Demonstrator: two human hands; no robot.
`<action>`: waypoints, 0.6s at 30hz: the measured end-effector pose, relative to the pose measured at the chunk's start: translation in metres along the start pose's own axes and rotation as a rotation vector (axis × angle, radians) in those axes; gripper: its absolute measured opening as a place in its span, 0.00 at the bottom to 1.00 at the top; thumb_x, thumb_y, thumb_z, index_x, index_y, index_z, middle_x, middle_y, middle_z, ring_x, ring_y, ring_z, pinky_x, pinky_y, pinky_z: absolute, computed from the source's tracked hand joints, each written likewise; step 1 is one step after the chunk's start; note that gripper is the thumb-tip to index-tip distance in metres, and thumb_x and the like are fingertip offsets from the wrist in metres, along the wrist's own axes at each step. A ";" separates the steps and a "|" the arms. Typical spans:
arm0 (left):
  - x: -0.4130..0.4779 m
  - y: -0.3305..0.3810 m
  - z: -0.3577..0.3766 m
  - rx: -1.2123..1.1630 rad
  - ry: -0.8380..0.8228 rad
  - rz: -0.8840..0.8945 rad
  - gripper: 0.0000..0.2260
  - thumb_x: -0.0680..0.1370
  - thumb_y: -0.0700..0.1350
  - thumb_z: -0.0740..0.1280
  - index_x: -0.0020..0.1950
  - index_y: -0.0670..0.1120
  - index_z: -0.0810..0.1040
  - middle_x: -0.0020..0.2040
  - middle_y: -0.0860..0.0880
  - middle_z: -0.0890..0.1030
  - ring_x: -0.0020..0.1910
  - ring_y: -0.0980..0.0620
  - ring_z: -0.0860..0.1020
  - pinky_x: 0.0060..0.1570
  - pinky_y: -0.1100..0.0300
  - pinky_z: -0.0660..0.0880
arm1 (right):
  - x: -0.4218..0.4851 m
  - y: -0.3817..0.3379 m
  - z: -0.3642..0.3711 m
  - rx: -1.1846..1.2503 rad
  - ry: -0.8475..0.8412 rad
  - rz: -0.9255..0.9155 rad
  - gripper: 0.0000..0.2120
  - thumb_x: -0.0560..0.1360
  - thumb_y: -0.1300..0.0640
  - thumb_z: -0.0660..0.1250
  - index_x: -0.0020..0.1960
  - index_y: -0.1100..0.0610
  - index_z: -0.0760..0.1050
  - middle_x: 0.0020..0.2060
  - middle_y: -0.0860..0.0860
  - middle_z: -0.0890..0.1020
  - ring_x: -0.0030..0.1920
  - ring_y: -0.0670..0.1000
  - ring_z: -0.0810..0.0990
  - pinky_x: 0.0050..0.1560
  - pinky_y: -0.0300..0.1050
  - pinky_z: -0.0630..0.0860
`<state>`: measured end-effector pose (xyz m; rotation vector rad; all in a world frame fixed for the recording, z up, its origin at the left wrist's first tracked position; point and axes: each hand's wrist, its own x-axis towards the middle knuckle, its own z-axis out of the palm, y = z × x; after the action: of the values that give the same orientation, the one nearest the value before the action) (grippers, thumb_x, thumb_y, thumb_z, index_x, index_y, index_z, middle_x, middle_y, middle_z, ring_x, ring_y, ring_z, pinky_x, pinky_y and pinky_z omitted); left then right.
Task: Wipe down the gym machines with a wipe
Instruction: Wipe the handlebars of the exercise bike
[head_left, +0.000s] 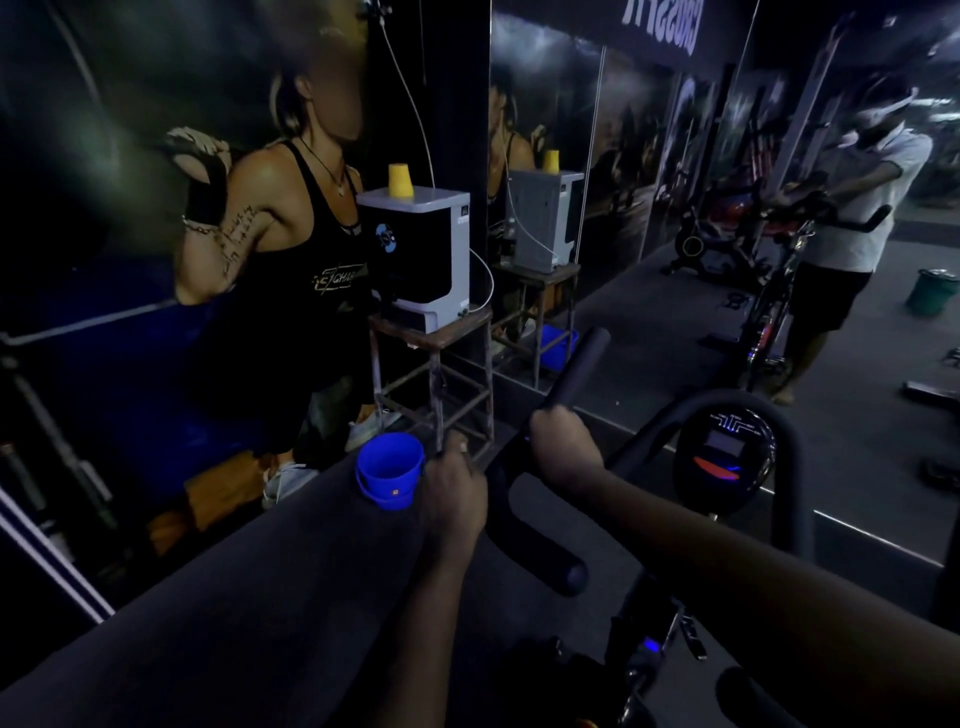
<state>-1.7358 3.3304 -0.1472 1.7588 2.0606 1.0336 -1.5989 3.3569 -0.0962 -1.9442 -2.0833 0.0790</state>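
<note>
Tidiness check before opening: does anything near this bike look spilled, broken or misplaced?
Nothing stands out. The blue bucket sits upright on the floor by the handlebar, no spill visible, though the dim light hides detail.

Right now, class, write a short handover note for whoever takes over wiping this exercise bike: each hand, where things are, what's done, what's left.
Right hand: fingers wrapped round the handlebar, at the base of its upright end.
Left hand: curled beside the handlebar's left bend; too dark to tell what it holds. No wipe shows plainly.
The blue bucket sits just left of the left hand, and the bike's screen is right of both hands.
Done: cannot be judged from this view.
Left: probably the rest of the handlebar, the screen and the frame.
</note>
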 end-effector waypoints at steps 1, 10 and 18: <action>0.001 -0.005 -0.005 -0.019 0.012 -0.009 0.12 0.83 0.41 0.57 0.63 0.45 0.76 0.53 0.36 0.82 0.54 0.35 0.79 0.48 0.44 0.73 | -0.004 -0.004 -0.001 -0.005 -0.006 -0.022 0.09 0.79 0.65 0.63 0.55 0.67 0.80 0.48 0.64 0.82 0.51 0.65 0.83 0.45 0.54 0.77; -0.013 -0.032 -0.040 -0.039 -0.026 0.012 0.13 0.84 0.43 0.55 0.62 0.45 0.77 0.55 0.37 0.82 0.54 0.35 0.79 0.47 0.48 0.73 | -0.081 -0.047 0.005 -0.113 -0.094 -0.180 0.10 0.80 0.62 0.62 0.52 0.66 0.80 0.48 0.64 0.82 0.48 0.64 0.83 0.43 0.53 0.76; -0.045 -0.030 -0.040 -0.145 -0.129 0.126 0.12 0.84 0.41 0.56 0.61 0.44 0.77 0.53 0.38 0.83 0.55 0.36 0.78 0.50 0.45 0.74 | -0.106 -0.037 -0.002 -0.010 -0.111 -0.180 0.11 0.80 0.59 0.64 0.57 0.62 0.81 0.52 0.60 0.83 0.53 0.60 0.82 0.52 0.51 0.77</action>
<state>-1.7721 3.2733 -0.1490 1.8482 1.7723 1.0462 -1.6290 3.2491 -0.1042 -1.7858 -2.3249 0.1414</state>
